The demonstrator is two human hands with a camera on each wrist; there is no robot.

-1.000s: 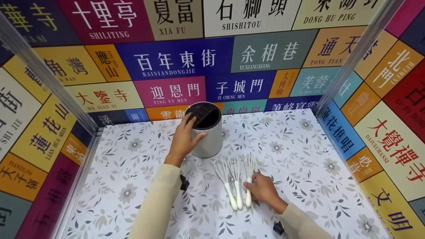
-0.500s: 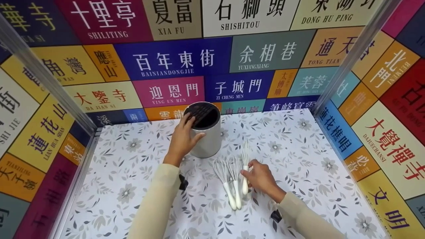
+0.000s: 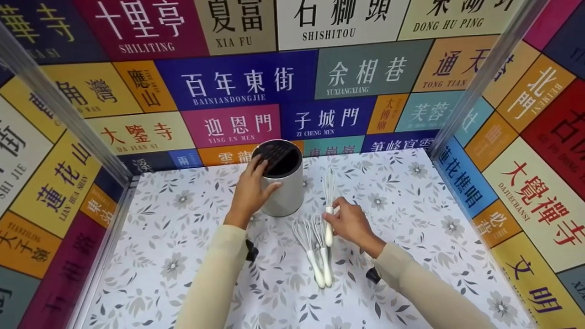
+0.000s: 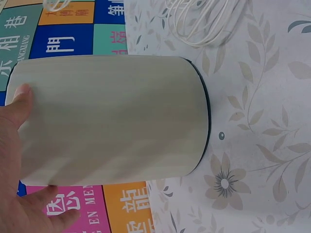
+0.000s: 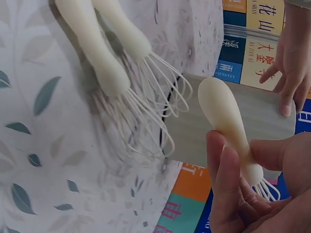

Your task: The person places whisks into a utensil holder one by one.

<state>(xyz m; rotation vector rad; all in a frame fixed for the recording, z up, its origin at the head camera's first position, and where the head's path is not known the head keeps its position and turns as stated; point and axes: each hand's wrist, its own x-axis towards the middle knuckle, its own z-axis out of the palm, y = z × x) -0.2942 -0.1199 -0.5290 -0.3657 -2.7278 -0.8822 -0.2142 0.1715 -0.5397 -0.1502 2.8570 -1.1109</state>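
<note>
Nearest on the floral-patterned surface (image 3: pixel 365 292), a first balloon whisk (image 3: pixel 315 269) and a second balloon whisk (image 3: pixel 326 269) lie close together, pale handles toward the person and wire loops pointing away; how far their loops overlap is hard to make out. Just beyond them, the right hand (image 3: pixel 351 221) pinches a third balloon whisk (image 3: pixel 329 235) between thumb and fingers, near the neck where handle meets wires; the right wrist view shows it raised clear of the others, butt end free. That pinch seems sound, though a neck grip leaves the long handle free to swing, so the thumb should press firmly and the wires are best carried clear of neighbouring loops. Farther back stands an upright, pale cylindrical utensil holder (image 3: pixel 289 194), with a dark slotted insert (image 3: pixel 275 153) at the left of its mouth. The left hand (image 3: pixel 250 189) rests loosely spread against it, thumb on the outer wall and fingertips near the rim; light, even pressure there should steady it without tipping it, and fingers are better off the opening. Behind rises the place-name wall panel (image 3: pixel 242 77).
</note>
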